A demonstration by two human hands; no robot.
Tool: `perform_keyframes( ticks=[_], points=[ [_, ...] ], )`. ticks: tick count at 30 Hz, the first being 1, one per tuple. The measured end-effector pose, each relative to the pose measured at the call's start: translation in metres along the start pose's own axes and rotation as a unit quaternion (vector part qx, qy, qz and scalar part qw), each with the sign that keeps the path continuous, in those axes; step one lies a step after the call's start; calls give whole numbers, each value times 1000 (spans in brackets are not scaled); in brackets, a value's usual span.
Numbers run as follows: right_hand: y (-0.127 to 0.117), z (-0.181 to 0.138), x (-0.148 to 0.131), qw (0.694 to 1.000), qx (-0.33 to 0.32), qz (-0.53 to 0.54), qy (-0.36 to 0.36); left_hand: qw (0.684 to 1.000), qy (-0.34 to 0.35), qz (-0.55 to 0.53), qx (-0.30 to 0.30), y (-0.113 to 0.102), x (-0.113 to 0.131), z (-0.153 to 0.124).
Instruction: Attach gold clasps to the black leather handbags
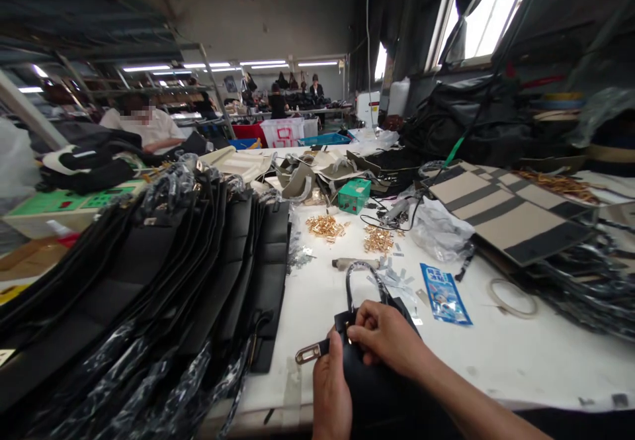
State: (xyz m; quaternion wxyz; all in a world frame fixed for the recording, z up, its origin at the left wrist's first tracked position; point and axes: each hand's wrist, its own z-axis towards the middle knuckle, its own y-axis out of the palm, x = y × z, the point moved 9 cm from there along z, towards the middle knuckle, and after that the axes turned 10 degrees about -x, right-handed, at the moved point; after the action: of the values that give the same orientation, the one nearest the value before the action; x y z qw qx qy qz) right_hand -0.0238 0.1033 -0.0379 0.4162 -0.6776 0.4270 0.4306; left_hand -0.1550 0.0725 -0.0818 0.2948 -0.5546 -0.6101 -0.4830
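Observation:
A black handbag panel [370, 384] with a plastic-wrapped handle [364, 269] lies at the table's near edge, under both hands. My left hand [331, 387] grips its left side, thumb up along the edge. A strap with a gold metal clasp plate [311, 352] sticks out leftward beside that thumb. My right hand [384, 337] is closed, thumb and forefinger pinched at a small gold fitting [348, 332] near the base of the handle. The right fingers partly cover the fitting. The panel's lower part is dark and partly hidden by my arm.
Black bag panels [223, 261] are stacked on the left. Gold fittings [325, 226] and metal plates [397, 276] lie in piles ahead, near a green box [354, 195]. A blue packet [445, 294], tape roll [512, 296] and striped panels [510, 212] are right. A person [149, 126] sits far left.

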Motion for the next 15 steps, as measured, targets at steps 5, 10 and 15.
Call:
perform_keyframes(
  ticks=[5, 10, 15],
  points=[
    [-21, 1, -43, 997, -50, 1, -50, 998, -18, -13, 53, -10, -6, 7],
    [-95, 58, -107, 944, 149, -270, -117, 997, -44, -1, 58, -14, -10, 12],
    [-117, 163, -79, 925, 126, -354, -58, 998, -3, 42, 53, -26, -8, 9]
  ],
)
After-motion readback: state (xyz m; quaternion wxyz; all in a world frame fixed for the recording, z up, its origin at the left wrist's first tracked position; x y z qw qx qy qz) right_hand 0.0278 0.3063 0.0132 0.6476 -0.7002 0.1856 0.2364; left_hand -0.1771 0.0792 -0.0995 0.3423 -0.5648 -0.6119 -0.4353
